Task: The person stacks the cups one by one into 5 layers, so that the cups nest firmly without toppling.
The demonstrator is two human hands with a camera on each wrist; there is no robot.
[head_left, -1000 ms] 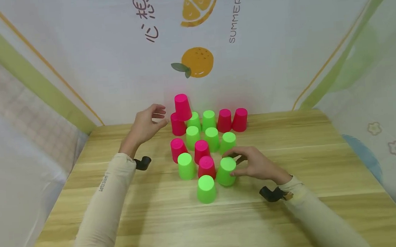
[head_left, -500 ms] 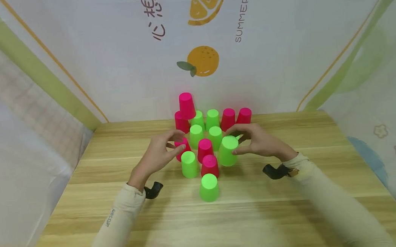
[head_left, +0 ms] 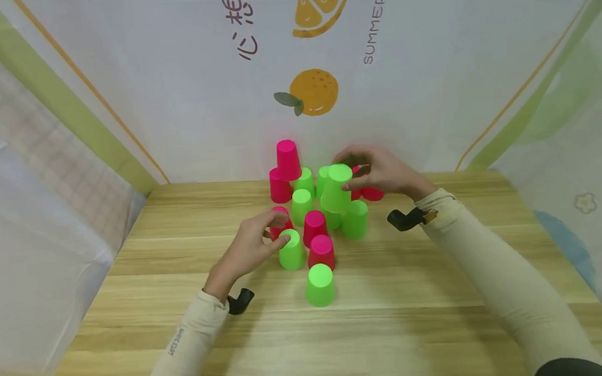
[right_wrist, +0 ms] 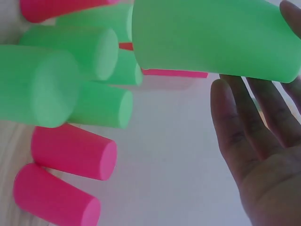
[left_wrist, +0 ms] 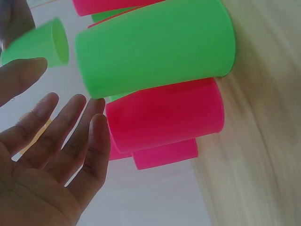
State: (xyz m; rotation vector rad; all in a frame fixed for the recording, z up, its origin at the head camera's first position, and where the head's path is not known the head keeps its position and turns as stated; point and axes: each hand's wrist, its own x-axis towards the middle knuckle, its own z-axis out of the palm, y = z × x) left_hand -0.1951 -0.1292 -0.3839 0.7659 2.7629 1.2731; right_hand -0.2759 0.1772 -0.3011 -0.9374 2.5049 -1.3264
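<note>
My right hand [head_left: 383, 171] pinches an upside-down green cup [head_left: 336, 191] between thumb and fingers, raised and slightly tilted in front of the back row. That cup [right_wrist: 211, 37] spans the top of the right wrist view. Near the front left of the group, my left hand [head_left: 253, 245] hovers beside a green cup [head_left: 291, 252] and a pink cup [left_wrist: 164, 113]. Its thumb and fingers are spread in the left wrist view, gripping nothing. At the back left, one pink cup [head_left: 288, 160] sits raised on top of the back row, over another pink cup [head_left: 279, 186].
Several upside-down cups stand close together, among them a green one [head_left: 355, 220] at right, a pink one [head_left: 321, 253] in the middle and a lone green one [head_left: 320, 286] in front. The wooden table [head_left: 403, 331] meets a printed white curtain [head_left: 405, 107] behind.
My right hand has carried the green cup from the front right up and back over the rear cups. The left hand has come down from the back left to the front left cups.
</note>
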